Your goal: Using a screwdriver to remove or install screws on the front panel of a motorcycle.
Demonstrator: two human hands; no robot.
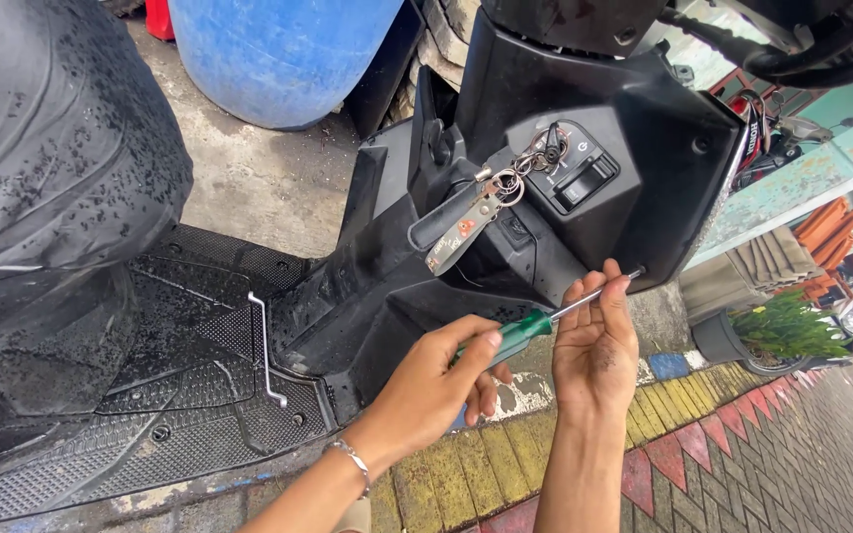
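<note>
head view: the screwdriver [535,324] lies with its long axis rising from lower left to upper right, tip at the lower right edge of the scooter's black front panel [644,148]. the left hand [441,380] is curled tight around the green handle, at the low end. the right hand [596,341], nearer the tip, pinches the metal shaft between its fingertips. a key bunch [491,197] hangs from the ignition above.
</note>
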